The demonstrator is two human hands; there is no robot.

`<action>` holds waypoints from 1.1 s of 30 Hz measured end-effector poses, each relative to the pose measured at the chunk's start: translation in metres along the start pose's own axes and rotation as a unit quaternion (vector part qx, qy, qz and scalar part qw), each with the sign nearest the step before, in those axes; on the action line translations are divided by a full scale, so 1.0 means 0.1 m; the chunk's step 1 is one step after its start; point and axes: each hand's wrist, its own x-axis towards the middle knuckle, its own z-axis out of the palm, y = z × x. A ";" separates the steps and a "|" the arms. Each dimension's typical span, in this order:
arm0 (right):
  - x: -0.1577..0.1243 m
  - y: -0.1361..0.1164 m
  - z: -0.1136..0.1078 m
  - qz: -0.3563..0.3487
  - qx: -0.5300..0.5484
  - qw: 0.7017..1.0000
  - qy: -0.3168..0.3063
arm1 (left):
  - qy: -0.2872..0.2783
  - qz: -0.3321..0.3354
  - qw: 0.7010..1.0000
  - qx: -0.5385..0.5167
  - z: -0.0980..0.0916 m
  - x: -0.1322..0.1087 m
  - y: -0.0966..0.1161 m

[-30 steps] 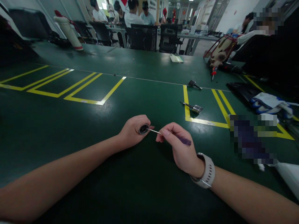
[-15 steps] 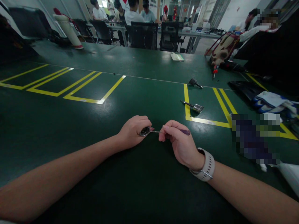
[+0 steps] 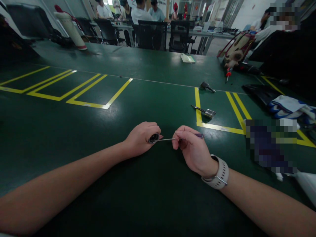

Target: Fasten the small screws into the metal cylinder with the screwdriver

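Observation:
My left hand (image 3: 139, 140) is closed around a dark, round hollow part (image 3: 153, 138); its ringed open end faces my right hand, and the fingers hide the rest. Pinched in my right hand (image 3: 192, 144) is a slim screwdriver (image 3: 166, 140) with a thin metal shaft and a purple handle. The shaft lies nearly level, and its tip meets the rim of the round part's opening. Whether the tip reaches inside, I cannot tell. Beyond my right hand, a metal piece with a thin rod (image 3: 209, 113) lies on the green table (image 3: 158, 197), with a similar dark piece (image 3: 204, 86) farther back.
Yellow tape outlines (image 3: 87, 104) mark the table. A red-handled screwdriver (image 3: 228, 73) lies by a bag (image 3: 238, 46) at the back right. Blue-and-white cloth (image 3: 291, 107) is at right, a pale cylinder (image 3: 71, 31) at back left. People sit at farther tables.
My right hand has shifted slightly right, away from the left one. More of the screwdriver's shaft now shows between the hands. My left hand keeps its grip on the round part.

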 end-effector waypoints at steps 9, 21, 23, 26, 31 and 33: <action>0.00 -0.02 0.00 -0.006 -0.039 0.999 0.023 | -0.002 -0.025 1.000 -0.003 0.03 0.00 -0.03; 0.02 0.04 -0.07 -0.035 -0.132 0.991 -0.007 | -0.027 -0.057 0.998 -0.007 0.00 0.01 0.00; 0.03 0.05 -0.09 -0.043 -0.133 0.990 -0.006 | -0.025 -0.059 0.998 -0.008 0.00 0.01 0.00; 0.04 0.05 -0.11 -0.082 -0.139 0.987 0.021 | -0.023 -0.073 0.997 -0.011 0.00 0.01 0.00; 0.02 0.01 -0.09 -0.128 -0.207 0.969 0.038 | 0.012 -0.116 0.993 -0.007 0.00 0.00 -0.03; 0.01 0.00 -0.06 -0.111 -0.267 0.957 0.006 | 0.037 -0.135 0.990 -0.009 0.01 0.00 -0.04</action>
